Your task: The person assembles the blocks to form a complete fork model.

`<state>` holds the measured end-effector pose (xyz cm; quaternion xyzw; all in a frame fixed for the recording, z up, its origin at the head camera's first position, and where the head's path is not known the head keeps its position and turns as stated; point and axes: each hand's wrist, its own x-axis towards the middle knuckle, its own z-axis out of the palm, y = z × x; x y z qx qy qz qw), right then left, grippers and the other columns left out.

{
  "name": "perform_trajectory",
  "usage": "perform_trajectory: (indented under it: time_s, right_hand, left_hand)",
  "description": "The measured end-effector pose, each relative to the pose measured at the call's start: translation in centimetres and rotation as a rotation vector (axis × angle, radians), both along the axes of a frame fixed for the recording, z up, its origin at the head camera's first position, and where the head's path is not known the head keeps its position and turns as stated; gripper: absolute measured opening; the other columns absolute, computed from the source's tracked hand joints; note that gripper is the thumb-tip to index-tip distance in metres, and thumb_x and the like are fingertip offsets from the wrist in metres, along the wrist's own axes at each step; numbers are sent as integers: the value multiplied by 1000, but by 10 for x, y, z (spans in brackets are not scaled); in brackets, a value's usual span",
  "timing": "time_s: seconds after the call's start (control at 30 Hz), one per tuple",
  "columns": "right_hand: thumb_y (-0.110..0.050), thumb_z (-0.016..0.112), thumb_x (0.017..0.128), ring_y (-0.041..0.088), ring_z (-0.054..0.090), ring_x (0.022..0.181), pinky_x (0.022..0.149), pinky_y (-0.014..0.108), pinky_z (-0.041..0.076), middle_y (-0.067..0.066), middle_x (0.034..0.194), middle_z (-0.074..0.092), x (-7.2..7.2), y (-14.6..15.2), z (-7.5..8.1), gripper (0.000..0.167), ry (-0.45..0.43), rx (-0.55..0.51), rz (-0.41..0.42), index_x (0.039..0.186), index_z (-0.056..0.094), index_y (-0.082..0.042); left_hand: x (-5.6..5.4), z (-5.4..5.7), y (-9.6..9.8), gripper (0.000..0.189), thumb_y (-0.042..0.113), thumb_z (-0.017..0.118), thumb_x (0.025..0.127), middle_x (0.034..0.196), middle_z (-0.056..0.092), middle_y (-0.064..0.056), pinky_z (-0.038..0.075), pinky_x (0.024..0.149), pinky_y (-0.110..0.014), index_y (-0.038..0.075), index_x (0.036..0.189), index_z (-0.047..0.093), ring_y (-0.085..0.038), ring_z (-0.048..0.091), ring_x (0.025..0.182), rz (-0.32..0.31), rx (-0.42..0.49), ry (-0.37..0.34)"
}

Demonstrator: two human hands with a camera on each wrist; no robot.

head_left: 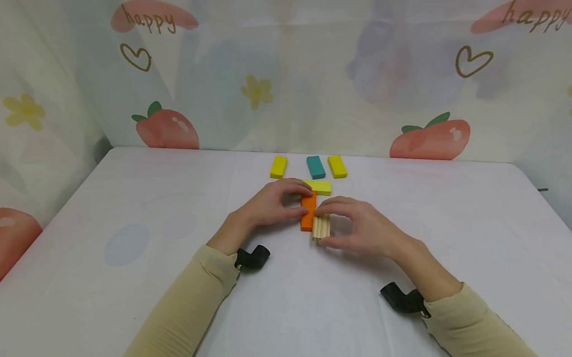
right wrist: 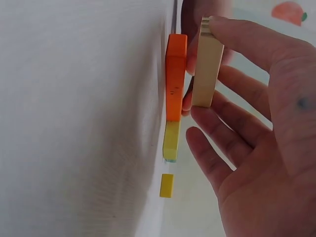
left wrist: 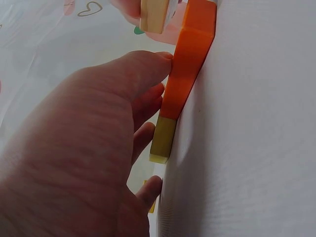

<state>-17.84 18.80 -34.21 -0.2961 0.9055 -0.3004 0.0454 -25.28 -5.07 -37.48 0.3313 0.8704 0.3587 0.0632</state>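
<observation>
An orange block (head_left: 308, 211) lies flat on the white table, its far end meeting a yellow-green block (head_left: 321, 187) set crosswise. My left hand (head_left: 279, 203) is at the orange block's left side. Its thumb tip (left wrist: 165, 58) touches the orange block, while the fingers reach toward the far end. Between thumb and fingertips, my right hand (head_left: 363, 226) pinches a pale wooden block (right wrist: 207, 69) with a striped, layered-looking end. That block is raised off the table, just right of the orange one. Whether it is one piece or several thin ones, I cannot tell.
Toward the table's back edge lie a yellow block (head_left: 278, 167), a teal block (head_left: 315, 167) and another yellow block (head_left: 337, 167). A printed curtain (head_left: 301, 112) hangs behind the table (head_left: 154, 314). Black wrist cameras (head_left: 253, 257) sit at both cuffs.
</observation>
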Motion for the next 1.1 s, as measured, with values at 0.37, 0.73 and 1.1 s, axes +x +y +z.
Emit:
perform_trajectory:
  time_s: [0.37,0.73,1.1]
  right_hand:
    - [-28,84,85,25,53,134,113,57,40,0,137,64,4,-6,0,47,-8,-10,56,129,71,-17]
    - [-24,85,84,23,54,133,112,53,43,-1,138,63,11,-12,0,47,15,-39,105,128,71,-16]
    - [-27,85,84,25,55,133,111,54,45,0,139,63,14,-15,-1,51,15,5,112,131,70,-15]
  left_hand:
    - [-1,0,-1,36,19,74,94,139,63,-2,33,121,-36,10,128,70,-19,48,139,-12,5,9]
    - [-3,-1,-2,36,19,75,93,137,64,-3,33,121,-33,9,127,70,-19,50,138,-34,21,30]
    - [-3,-1,-1,35,17,76,93,136,64,-4,33,120,-31,9,127,71,-19,51,136,-39,20,41]
